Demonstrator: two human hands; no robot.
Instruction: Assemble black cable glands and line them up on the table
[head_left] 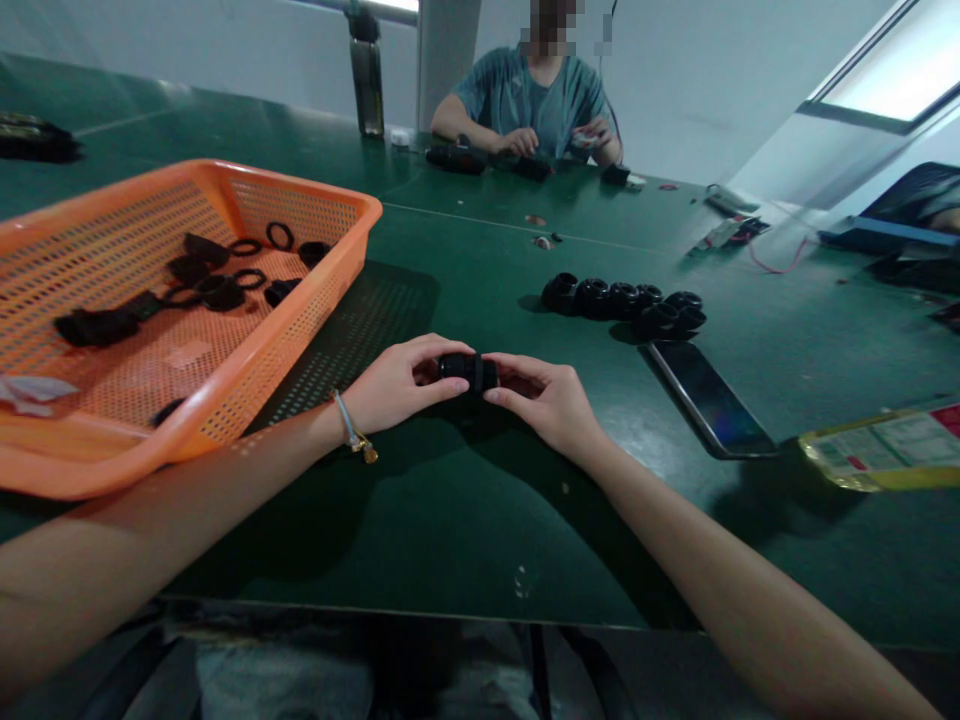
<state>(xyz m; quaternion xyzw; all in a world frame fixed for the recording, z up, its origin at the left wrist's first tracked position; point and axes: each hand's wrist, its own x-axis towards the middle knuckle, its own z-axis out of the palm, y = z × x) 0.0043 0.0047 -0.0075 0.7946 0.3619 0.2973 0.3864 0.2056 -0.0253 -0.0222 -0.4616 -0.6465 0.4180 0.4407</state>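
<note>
A short black ribbed fitting (478, 372) lies sideways between my two hands, just above the green table. My left hand (409, 385) grips its left end, thumb in front and fingers behind. At the other end, my right hand (544, 400) pinches it between thumb and fingertips. Left of my hands stands an orange perforated basket (300, 345) with loose black rings (280, 237) and short black tubular parts (220, 291) inside. Beyond my right hand, several similar black fittings (622, 298) are grouped on the table.
A phone (709, 400) lies right of my hands, beside a yellow packet (885, 448). A dark bottle (366, 75) stands at the back. Across the table (480, 560) sits a person (536, 100) with both hands over small parts. Wired electronics (731, 232) lie at the right.
</note>
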